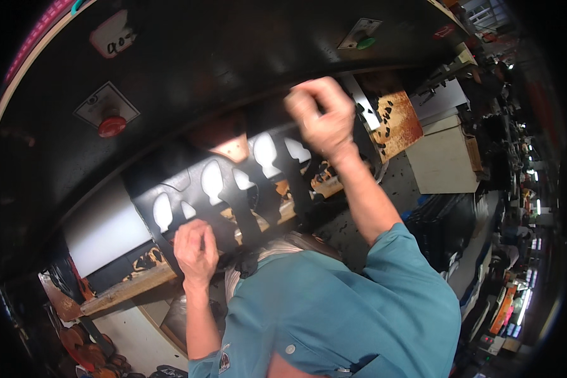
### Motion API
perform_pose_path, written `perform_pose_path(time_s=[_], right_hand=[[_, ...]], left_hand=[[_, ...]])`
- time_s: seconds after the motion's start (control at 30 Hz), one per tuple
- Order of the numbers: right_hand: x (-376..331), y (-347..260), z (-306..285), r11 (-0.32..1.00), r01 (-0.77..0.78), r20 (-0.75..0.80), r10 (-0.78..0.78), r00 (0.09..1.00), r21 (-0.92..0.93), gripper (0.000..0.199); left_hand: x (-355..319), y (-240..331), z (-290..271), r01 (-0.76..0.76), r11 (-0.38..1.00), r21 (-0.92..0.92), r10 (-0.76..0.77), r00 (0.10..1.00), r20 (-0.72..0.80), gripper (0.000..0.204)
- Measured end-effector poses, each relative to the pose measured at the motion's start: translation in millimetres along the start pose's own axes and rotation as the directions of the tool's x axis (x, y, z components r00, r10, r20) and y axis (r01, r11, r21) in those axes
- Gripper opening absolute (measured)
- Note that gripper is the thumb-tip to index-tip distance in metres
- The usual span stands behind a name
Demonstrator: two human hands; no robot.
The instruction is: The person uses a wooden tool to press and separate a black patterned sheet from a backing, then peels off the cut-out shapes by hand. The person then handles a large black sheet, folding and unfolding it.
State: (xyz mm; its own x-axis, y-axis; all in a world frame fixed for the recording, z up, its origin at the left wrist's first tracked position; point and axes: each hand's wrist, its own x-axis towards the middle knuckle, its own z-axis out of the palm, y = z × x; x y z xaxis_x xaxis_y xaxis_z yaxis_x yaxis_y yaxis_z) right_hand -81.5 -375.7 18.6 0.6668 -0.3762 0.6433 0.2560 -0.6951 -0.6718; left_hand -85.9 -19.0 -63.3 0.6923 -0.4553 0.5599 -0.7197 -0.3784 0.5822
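Note:
A black sheet (184, 181) with several rounded, sole-like cut-outs lies across a white board (107, 227), which shows bright through the holes. At the sheet's near left edge, my left hand (196, 252) is closed in a pinch on it. My right hand (324, 116) is raised at the far right end of the sheet, its fingers curled and partly blurred; what they hold, if anything, is hidden. Between the hands, toward the far side, a tan flat piece (235, 149) with small holes shows under the dark machine beam (233, 57).
The beam carries a red push button (111, 126) and a green button (365, 43). Black scraps lie on a rust-stained board (397, 126) at right. A wooden ledge (132, 288) runs along the near edge. A pale cabinet (444, 157) and stacked black sheets (444, 227) stand right.

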Motion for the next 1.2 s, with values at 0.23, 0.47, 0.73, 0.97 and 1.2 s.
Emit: perform_pose_path(time_s=[0.23,0.47,0.73,0.97,1.2], right_hand=[[20.3,29.9,-83.4,0.962,0.058,-0.167,-0.106,0.98,-0.268,0.012],[-125.8,34.8,-47.7,0.944,-0.053,0.081,0.084,0.993,-0.325,0.016],[-124.7,21.5,-50.7,0.9,0.174,0.452,0.028,0.891,-0.399,0.025],[-131.8,5.3,-37.8,0.952,-0.264,0.457,0.306,0.835,-0.154,0.034],[-131.9,16.3,-52.6,0.982,-0.185,0.546,0.168,0.821,-0.024,0.03]], left_hand=[[-9.1,-5.3,1.4,0.071,0.996,0.055,-0.07,0.997,-0.017,0.011],[1.4,15.8,2.5,-0.009,0.998,0.065,0.014,0.998,-0.068,0.007],[21.1,76.8,74.6,0.604,0.795,0.052,-0.606,0.795,0.031,0.051],[28.9,84.6,93.1,0.622,0.783,0.002,-0.62,0.78,0.079,0.03],[11.4,84.8,87.0,0.378,0.92,-0.1,-0.379,0.925,0.008,0.015]])
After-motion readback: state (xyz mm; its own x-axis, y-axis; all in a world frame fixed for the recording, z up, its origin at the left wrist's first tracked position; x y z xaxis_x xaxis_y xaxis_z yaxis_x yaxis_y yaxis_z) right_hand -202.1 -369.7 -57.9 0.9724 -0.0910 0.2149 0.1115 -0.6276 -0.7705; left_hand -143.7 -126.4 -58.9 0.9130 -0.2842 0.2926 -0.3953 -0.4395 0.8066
